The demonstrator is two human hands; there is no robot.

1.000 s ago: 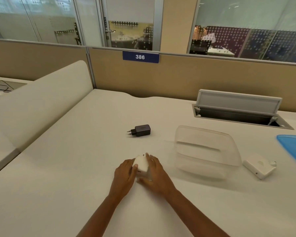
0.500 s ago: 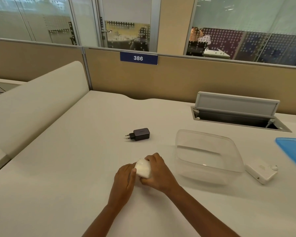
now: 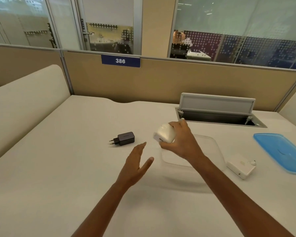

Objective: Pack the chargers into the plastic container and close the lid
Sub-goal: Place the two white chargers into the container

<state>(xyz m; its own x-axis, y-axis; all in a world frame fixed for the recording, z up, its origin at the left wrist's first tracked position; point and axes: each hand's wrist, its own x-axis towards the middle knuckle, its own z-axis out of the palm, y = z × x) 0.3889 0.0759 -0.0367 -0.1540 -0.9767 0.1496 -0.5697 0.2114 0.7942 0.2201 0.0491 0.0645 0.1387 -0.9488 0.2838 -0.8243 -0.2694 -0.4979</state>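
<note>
My right hand point(image 3: 181, 142) grips a white charger point(image 3: 164, 134), lifted off the desk near the left edge of the clear plastic container point(image 3: 215, 151). The container is open and partly hidden by my right forearm. My left hand point(image 3: 135, 166) hovers open and empty over the desk, below the charger. A black charger point(image 3: 126, 138) with two prongs lies on the desk to the left. A flat white charger point(image 3: 240, 166) lies right of the container. The blue lid point(image 3: 280, 151) rests flat at the far right.
An open cable hatch point(image 3: 217, 110) with a raised grey flap sits behind the container. A tan partition with a "386" label point(image 3: 120, 61) borders the back of the desk point(image 3: 58, 168). A cream divider point(image 3: 24, 103) runs along the left.
My right hand has lifted the white charger off the desk and carried it up and right toward the container. My left hand has let go of it and opened.
</note>
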